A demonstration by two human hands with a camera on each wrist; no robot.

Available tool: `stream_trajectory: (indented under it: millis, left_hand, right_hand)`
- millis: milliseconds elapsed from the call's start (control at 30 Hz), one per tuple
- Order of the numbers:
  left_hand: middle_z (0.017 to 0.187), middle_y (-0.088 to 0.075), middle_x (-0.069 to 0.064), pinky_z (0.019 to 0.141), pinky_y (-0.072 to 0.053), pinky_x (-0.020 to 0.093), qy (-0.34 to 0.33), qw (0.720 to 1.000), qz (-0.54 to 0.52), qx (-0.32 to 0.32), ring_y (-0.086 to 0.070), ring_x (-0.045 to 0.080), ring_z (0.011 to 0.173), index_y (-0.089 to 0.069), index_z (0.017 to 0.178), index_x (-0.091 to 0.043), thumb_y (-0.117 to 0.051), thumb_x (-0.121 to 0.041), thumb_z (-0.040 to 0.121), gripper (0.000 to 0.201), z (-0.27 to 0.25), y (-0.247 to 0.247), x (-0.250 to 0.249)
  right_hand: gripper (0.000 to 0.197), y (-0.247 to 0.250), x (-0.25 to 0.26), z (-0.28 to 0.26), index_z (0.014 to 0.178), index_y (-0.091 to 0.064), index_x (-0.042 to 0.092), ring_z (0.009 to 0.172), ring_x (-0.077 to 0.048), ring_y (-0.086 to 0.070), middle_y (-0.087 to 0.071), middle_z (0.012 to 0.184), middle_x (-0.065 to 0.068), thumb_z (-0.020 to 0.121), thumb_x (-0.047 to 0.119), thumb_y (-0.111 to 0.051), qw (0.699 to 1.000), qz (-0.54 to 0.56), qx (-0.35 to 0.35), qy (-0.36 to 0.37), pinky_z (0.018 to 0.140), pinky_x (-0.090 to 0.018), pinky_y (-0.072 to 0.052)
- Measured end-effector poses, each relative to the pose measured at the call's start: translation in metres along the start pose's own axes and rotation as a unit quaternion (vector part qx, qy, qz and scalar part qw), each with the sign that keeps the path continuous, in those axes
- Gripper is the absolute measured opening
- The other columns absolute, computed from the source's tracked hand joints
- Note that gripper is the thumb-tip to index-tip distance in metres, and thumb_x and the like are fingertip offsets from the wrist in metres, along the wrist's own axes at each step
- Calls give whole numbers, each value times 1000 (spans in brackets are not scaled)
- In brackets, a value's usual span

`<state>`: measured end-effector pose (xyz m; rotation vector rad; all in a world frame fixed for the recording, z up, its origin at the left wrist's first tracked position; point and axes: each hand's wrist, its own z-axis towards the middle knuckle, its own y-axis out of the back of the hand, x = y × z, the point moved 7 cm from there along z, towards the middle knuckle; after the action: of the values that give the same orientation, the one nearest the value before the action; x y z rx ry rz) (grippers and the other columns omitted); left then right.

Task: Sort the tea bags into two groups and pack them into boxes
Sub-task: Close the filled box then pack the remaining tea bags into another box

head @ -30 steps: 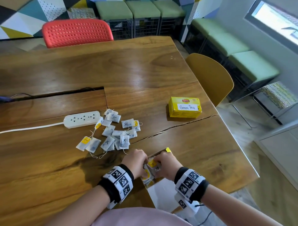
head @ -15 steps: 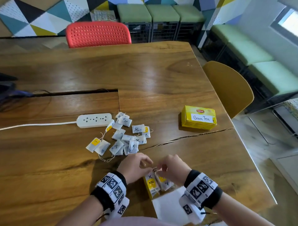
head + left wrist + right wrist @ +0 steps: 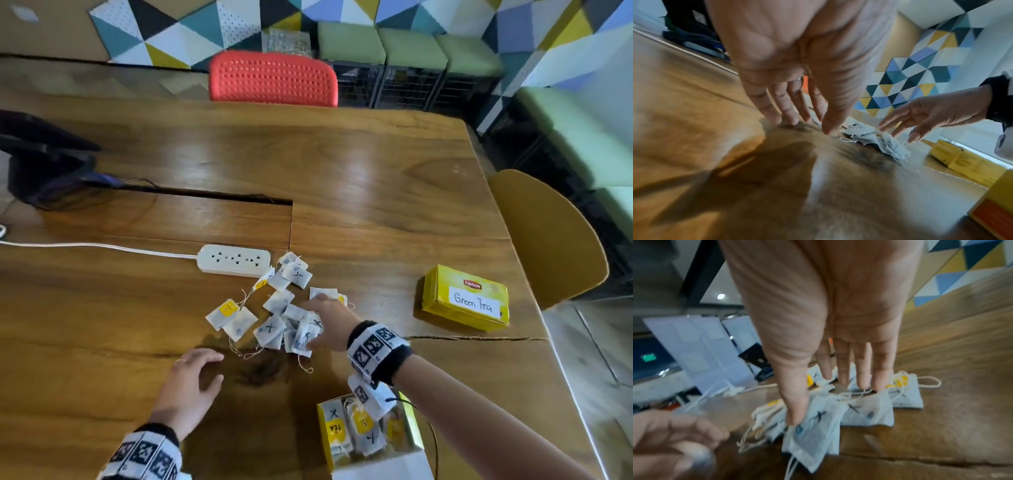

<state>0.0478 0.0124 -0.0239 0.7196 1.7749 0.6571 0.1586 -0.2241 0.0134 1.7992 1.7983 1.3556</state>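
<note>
- Head view: right hand reaches over the pile of tea bags mid-bench, grip apart, fingers straight, tips touching the bags.
- Left hand is low over bare wood just beside the pile, grip apart, holding nothing.
- Open box at the near edge holds several bags.
- Closed "Green Tea" box sits well right.
- Power strip lies just behind the pile.

Both hands palm-down with fingers straight: left hand low and spread, right hand stretched farther forward.
</note>
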Motion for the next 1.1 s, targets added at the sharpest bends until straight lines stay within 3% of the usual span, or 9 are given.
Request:
stream_trajectory:
  millis: [167,267,400,533,667,733,833,967,1100]
  left_hand:
    - [114,-54,-7,92,-46,31,3,999,32,-13,-56,15,102,-66,101,-27,-78,-10,75,34,-11,-7,13]
    - [114,-52,-8,89,-47,32,1,999,41,-7,-55,14,103,-67,101,-27,-79,-11,73,34,-11,-13,15]
    - [111,-50,-9,90,-49,33,1,1000,26,-14,-54,13,101,-66,98,-31,-80,-11,73,35,-8,-14,14]
    - [110,-48,-11,88,-49,27,-6,1000,19,-1,-55,11,100,-63,99,-33,-79,-13,74,35,-5,-15,13]
    - [112,-49,-14,76,-41,11,-16,1000,1,16,-53,3,95,-60,99,-37,-76,-16,79,33,-4,-13,7]
    - [112,-50,-19,71,-39,8,-24,999,-20,19,-54,-1,94,-58,98,-40,-74,-18,81,32,-3,-12,-3]
    - [111,-52,-22,71,-42,9,-53,997,-61,12,-55,-4,93,-56,97,-45,-72,-20,83,32,2,-7,-26]
    - [113,-53,-22,80,-49,17,-109,984,-143,13,-56,-4,100,-56,104,-46,-73,-26,83,34,12,-2,-73]
    - [118,-54,-22,86,-46,13,-204,965,-160,28,-53,-4,109,-58,113,-40,-81,-33,73,46,20,-6,-119]
  right_hand:
    - [100,-26,14,22,144,-31,24,130,-29,-28,-31,143,-5,62,36,-87,993,-108,23,30,102,-49,-43]
    - [85,-30,20,27,137,-37,24,126,-34,-31,-32,138,-9,67,24,-85,992,-124,28,19,98,-50,-46]
    - [34,-24,25,29,120,-52,17,112,-34,-44,-42,118,-12,87,12,-60,995,-83,48,8,89,-46,-50]
    - [28,-16,19,28,116,-54,8,102,-29,-57,-57,109,-13,88,9,-52,996,-53,74,-12,85,-40,-54]
    - [33,0,-2,17,117,-53,13,96,-17,-60,-59,109,-3,86,16,-64,992,99,49,-61,77,-25,-53]
    - [32,4,-8,8,113,-56,15,90,-13,-62,-63,103,-1,84,18,-69,975,206,51,-67,78,-24,-54]
    - [31,8,-10,-6,113,-61,7,84,-17,-64,-67,102,-11,88,24,-67,940,327,51,-83,81,-30,-53]
    - [33,7,-1,-22,119,-54,-3,88,-22,-62,-60,102,-14,96,21,-54,852,504,62,-132,82,-35,-54]
    - [20,5,12,-30,113,-54,-2,91,-24,-65,-63,104,-15,98,12,-50,778,609,78,-132,79,-34,-57]
